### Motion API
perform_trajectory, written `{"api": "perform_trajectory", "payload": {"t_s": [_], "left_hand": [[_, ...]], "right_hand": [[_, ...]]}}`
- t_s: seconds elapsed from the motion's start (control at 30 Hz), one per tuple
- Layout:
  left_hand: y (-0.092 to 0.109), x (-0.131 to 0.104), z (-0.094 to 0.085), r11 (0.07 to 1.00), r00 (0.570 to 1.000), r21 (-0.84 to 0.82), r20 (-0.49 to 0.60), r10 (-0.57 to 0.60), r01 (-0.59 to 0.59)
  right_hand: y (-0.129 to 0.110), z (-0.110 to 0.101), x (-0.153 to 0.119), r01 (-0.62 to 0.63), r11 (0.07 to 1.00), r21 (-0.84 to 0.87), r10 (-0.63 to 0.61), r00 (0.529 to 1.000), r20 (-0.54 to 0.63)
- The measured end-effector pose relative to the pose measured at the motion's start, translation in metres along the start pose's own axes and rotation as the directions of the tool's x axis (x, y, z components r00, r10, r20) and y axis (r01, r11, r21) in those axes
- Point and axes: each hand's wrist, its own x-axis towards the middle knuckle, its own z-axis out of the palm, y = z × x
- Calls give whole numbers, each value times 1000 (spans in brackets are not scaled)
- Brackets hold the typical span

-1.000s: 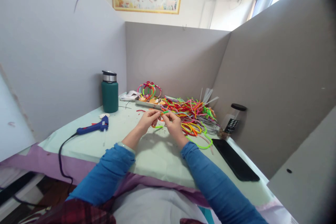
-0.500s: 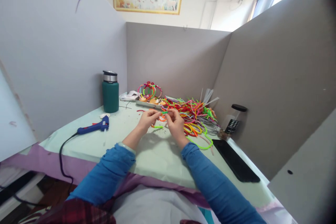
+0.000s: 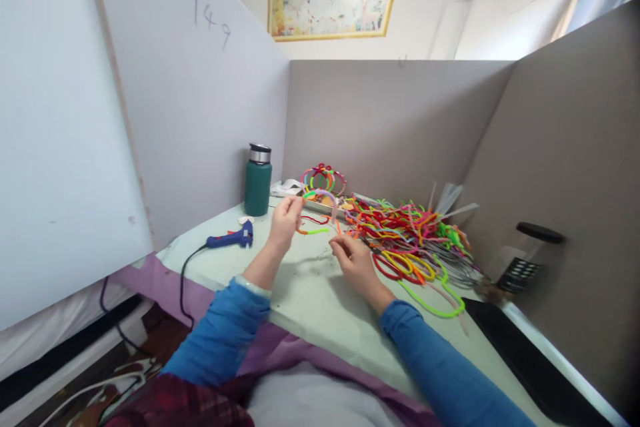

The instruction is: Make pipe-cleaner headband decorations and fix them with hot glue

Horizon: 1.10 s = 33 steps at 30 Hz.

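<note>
My left hand (image 3: 287,219), raised over the table, pinches the green end of a curved pipe cleaner strip (image 3: 327,194). The strip bows upward, turns lilac and drops to the right, towards an orange piece. Just below that drooping end is my right hand (image 3: 354,259), its thumb and forefinger drawn together; what lies between them is too small to make out. A short lime-and-orange pipe cleaner piece (image 3: 317,231) lies on the table between the hands. Scissors (image 3: 390,268) with red handles appear beside my right hand, partly covered by yellow pipe cleaner loops.
A heap of coloured pipe cleaners (image 3: 410,223) spreads behind my right hand. At the back, a metal tray (image 3: 320,207) bears colourful rings (image 3: 323,178). To the left stand a green bottle (image 3: 258,187) and a blue glue gun (image 3: 231,238). A jar (image 3: 525,263) and a black phone-like slab (image 3: 530,360) lie right.
The hands have parted, my right hand moving down and towards me. The curved strip now shows arched beside my left hand. The whole view has swung to the left.
</note>
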Motion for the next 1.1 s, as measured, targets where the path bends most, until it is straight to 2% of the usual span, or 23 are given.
{"api": "perform_trajectory", "payload": {"t_s": [0.1,0.17,0.23,0.3,0.37,0.43,0.5,0.57,0.63,0.73,0.83,0.97,1.1], "left_hand": [[36,7,-50,992,983,-13,-137,119,-122],[58,8,-80,985,970,6,-172,171,-172],[77,6,-102,974,949,42,-217,228,-224],[90,2,-118,962,922,74,-275,274,-264],[98,-3,-128,956,899,89,-324,294,-280],[100,-6,-136,956,893,95,-342,293,-278],[98,-7,-143,958,896,99,-339,287,-269],[94,-4,-148,960,897,103,-342,280,-260],[87,1,-152,964,896,104,-356,264,-243],[75,9,-152,973,901,94,-367,231,-211],[62,13,-147,982,914,58,-359,191,-182],[50,10,-140,991,934,15,-332,133,-136],[44,7,-131,992,939,-36,-330,99,-117]], "right_hand": [[-25,38,12,42,997,65,-52,985,166],[-48,72,25,129,992,16,-127,943,308],[-72,110,39,251,962,-110,-179,880,441],[-93,146,53,429,876,-220,-237,782,577],[-108,177,66,551,791,-265,-261,696,668],[-115,199,76,553,760,-341,-178,682,710],[-115,210,82,562,735,-380,-128,665,736],[-112,208,85,616,702,-358,-157,623,766],[-105,196,82,686,665,-294,-230,563,794],[-89,164,73,746,621,-240,-312,516,798],[-70,126,60,752,634,-180,-329,473,817],[-49,76,41,680,705,-199,-255,505,825],[-38,29,20,588,785,-197,-198,538,819]]}}
